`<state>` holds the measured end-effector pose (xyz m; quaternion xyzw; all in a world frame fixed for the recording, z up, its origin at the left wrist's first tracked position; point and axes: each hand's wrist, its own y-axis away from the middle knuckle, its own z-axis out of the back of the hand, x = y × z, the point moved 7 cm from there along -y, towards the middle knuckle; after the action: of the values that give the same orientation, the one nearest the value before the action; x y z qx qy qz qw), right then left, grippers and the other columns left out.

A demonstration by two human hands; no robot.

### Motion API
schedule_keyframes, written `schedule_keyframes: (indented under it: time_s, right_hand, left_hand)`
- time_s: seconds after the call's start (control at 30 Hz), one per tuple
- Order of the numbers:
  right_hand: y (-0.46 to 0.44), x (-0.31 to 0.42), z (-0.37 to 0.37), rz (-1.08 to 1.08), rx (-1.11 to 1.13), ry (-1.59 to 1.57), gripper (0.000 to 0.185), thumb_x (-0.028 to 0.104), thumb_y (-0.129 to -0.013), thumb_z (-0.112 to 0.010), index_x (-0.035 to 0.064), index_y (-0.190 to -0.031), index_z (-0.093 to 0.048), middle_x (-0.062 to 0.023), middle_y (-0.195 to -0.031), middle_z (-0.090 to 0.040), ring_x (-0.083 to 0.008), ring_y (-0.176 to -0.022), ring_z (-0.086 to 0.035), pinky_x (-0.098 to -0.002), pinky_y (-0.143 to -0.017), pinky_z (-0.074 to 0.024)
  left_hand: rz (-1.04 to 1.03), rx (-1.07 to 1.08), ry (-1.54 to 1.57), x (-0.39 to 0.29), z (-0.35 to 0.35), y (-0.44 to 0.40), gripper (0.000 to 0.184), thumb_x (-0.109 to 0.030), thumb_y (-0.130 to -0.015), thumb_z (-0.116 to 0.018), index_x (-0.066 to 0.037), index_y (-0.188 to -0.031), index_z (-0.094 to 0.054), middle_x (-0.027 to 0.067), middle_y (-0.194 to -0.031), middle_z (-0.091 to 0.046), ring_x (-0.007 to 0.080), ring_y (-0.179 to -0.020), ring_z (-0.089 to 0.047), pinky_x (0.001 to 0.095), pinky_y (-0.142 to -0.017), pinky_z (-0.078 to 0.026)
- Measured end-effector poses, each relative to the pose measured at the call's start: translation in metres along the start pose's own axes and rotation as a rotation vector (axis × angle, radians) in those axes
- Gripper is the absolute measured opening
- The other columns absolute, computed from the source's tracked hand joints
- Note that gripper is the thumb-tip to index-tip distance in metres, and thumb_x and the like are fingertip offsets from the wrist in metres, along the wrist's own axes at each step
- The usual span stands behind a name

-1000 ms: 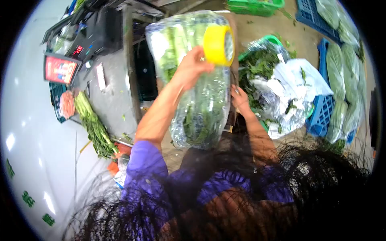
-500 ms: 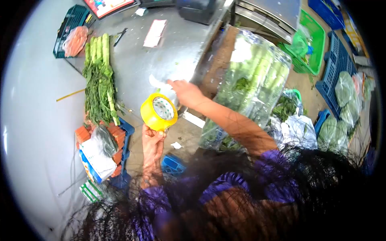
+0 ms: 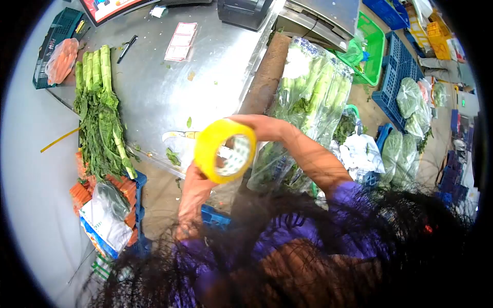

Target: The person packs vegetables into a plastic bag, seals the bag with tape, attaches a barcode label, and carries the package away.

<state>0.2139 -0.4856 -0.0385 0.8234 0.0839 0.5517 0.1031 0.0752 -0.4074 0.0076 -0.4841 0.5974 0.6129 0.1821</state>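
tape (image 3: 208, 149) now btwn both hands (image 3: 197, 184)

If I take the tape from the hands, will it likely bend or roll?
The tape will probably not bend much: it looks thick and round about its core. Set on its edge, it may roll, since its outline is circular.

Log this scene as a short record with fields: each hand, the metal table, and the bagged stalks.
Left hand: holding a yellow tape roll
Right hand: at the roll's upper edge; grip unclear
Metal table: curved-bladed knife, pen, printed sheet
Bagged stalks: clear plastic, right of the table in view
Loose leafy stalks: at the table's left side
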Motion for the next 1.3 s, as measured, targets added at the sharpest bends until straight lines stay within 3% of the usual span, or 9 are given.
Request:
schedule_keyframes:
  time_s: [0.07, 0.2, 0.4, 0.57, 0.67, 0.77, 0.87, 1.07, 1.3]
  right_hand:
    - [0.044, -0.011, 0.001, -0.139, -0.006, -0.127, 0.076, 0.003, -0.07, -0.072, 0.0063, -0.136, -0.036, -0.0099, -0.131, -0.048, -0.0192, -0.121, -0.043, -0.0333, -0.103, -0.0332]
    - [0.121, -0.016, 0.011, 0.139, -0.216, -0.54, 0.079, 0.002, -0.063, -0.073, 0.0047, -0.133, -0.037, -0.0105, -0.122, -0.053, -0.0199, -0.116, -0.047, -0.0336, -0.098, -0.0374]
    - [0.183, -0.025, 0.014, 0.032, -0.657, -0.292, 0.061, -0.002, -0.06, -0.068, 0.0027, -0.117, -0.046, -0.0015, -0.099, -0.058, -0.0139, -0.091, -0.056, -0.0279, -0.083, -0.0438]
    - [0.218, -0.033, 0.022, 0.101, -0.771, -0.378, 0.065, 0.0, -0.057, -0.073, 0.0018, -0.117, -0.047, -0.0032, -0.106, -0.057, -0.0127, -0.101, -0.053, -0.0272, -0.088, -0.0416]
    - [0.219, -0.031, 0.03, 0.227, -0.614, -0.416, 0.073, 0.019, -0.066, -0.078, 0.0017, -0.127, -0.043, -0.0056, -0.118, -0.054, -0.0171, -0.111, -0.051, -0.0309, -0.095, -0.0392]
    - [0.201, -0.076, 0.074, -0.072, -0.852, -0.756, 0.065, 0.032, -0.082, -0.065, 0.0022, -0.133, -0.037, -0.0082, -0.123, -0.052, -0.0223, -0.113, -0.05, -0.0348, -0.097, -0.0387]
    - [0.183, -0.117, 0.137, 0.105, -1.118, -0.691, 0.057, 0.035, -0.091, -0.05, 0.0029, -0.136, -0.033, -0.0123, -0.127, -0.049, -0.0245, -0.116, -0.047, -0.036, -0.099, -0.037]
    - [0.132, -0.2, 0.22, -0.148, -1.581, -0.229, 0.066, 0.029, -0.087, -0.052, -0.0023, -0.138, -0.026, -0.0176, -0.136, -0.039, -0.0276, -0.119, -0.044, -0.0367, -0.097, -0.0349]
    - [0.119, -0.17, 0.234, 0.01, -1.481, -0.808, 0.038, 0.028, -0.084, -0.057, 0.0019, -0.11, -0.054, -0.0102, -0.11, -0.055, -0.0238, -0.09, -0.054, -0.0414, -0.083, -0.0421]
  left_hand:
    - [0.106, 0.096, -0.147, 0.001, -0.023, -0.019, 0.046, 0.005, -0.069, -0.065, -0.001, -0.113, -0.052, 0.0007, -0.095, -0.06, 0.0044, -0.081, -0.053, 0.0203, -0.071, -0.044]
    - [0.084, 0.33, 0.084, 0.0, -0.07, -0.055, 0.042, 0.005, -0.072, -0.064, -0.001, -0.112, -0.053, -0.001, -0.096, -0.059, 0.0052, -0.085, -0.054, 0.0202, -0.074, -0.043]
    - [0.172, 0.573, -0.218, 0.026, -0.131, -0.085, 0.043, -0.002, -0.074, -0.068, -0.002, -0.115, -0.053, 0.0013, -0.105, -0.06, 0.0079, -0.095, -0.054, 0.0252, -0.081, -0.044]
    - [0.381, 0.715, -0.28, 0.046, -0.158, -0.091, 0.042, -0.004, -0.074, -0.068, -0.002, -0.115, -0.057, 0.0046, -0.109, -0.062, 0.0099, -0.095, -0.056, 0.0261, -0.082, -0.044]
    - [0.321, 0.673, -0.158, 0.057, -0.159, -0.097, 0.038, -0.002, -0.074, -0.067, -0.001, -0.111, -0.059, 0.0039, -0.103, -0.063, 0.0092, -0.091, -0.056, 0.0255, -0.079, -0.045]
    - [0.404, 0.659, -0.11, 0.069, -0.144, -0.094, 0.035, -0.002, -0.073, -0.067, -0.002, -0.108, -0.06, 0.0019, -0.098, -0.063, 0.0088, -0.086, -0.056, 0.025, -0.074, -0.045]
    - [0.397, 0.638, -0.161, 0.086, -0.124, -0.095, 0.036, 0.0, -0.073, -0.065, -0.003, -0.108, -0.059, -0.0004, -0.094, -0.061, 0.0098, -0.082, -0.055, 0.0254, -0.071, -0.045]
    - [0.394, 0.321, 0.374, 0.113, -0.084, -0.082, 0.037, 0.003, -0.074, -0.064, -0.005, -0.109, -0.057, 0.0023, -0.095, -0.06, 0.0125, -0.081, -0.056, 0.0287, -0.07, -0.045]
    - [0.333, 0.204, 0.299, 0.116, -0.04, -0.09, 0.032, -0.003, -0.075, -0.068, -0.006, -0.105, -0.057, 0.0037, -0.093, -0.061, 0.0128, -0.08, -0.057, 0.0285, -0.068, -0.047]
